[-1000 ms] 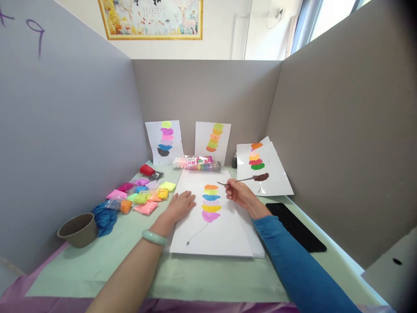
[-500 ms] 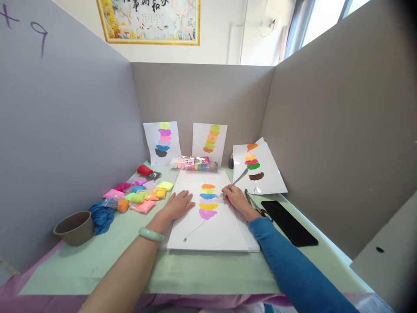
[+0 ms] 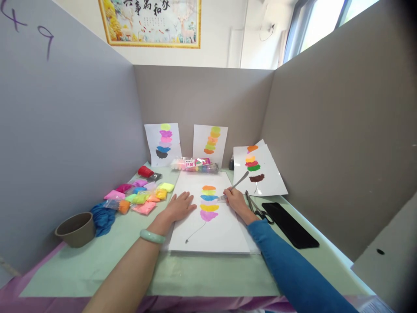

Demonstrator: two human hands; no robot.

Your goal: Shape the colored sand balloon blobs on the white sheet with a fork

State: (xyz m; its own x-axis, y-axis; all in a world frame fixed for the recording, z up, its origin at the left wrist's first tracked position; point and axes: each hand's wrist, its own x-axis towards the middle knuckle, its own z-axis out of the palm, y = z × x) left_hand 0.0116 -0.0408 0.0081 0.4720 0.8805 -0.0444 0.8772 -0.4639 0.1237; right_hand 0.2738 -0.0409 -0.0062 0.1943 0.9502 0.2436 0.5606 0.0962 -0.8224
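White paper [image 3: 189, 230] lies in front of me, bearing a column of orange, yellow, blue, pale lilac, yellow and pink-purple clay patches [image 3: 209, 208] with a thin drawn line trailing from the lowest. My left hand [image 3: 180, 205] rests flat on the sheet's left side, fingers stretched out, holding nothing. In my right hand [image 3: 235, 201] a metal fork [image 3: 241, 180] is gripped, its handle pointing up to the right. The fork's tines are at the right edge of the pale patch, below the blue one; whether they press into it I cannot tell.
At left are several colourful clay packets [image 3: 140, 198], blue crumpled material [image 3: 103, 218] and a brown pot [image 3: 76, 229]. Scissors [image 3: 260, 212] and a black phone-like slab [image 3: 289, 225] lie at right. Behind are a clay package [image 3: 195, 165] and finished-looking sheets [image 3: 162, 143]. Grey partitions [image 3: 202, 95] enclose the table.
The whole view has shifted slightly, with everything a little lower in the picture. Both hands keep nearly the same places on the paper, and the fork stays at the pale patch.
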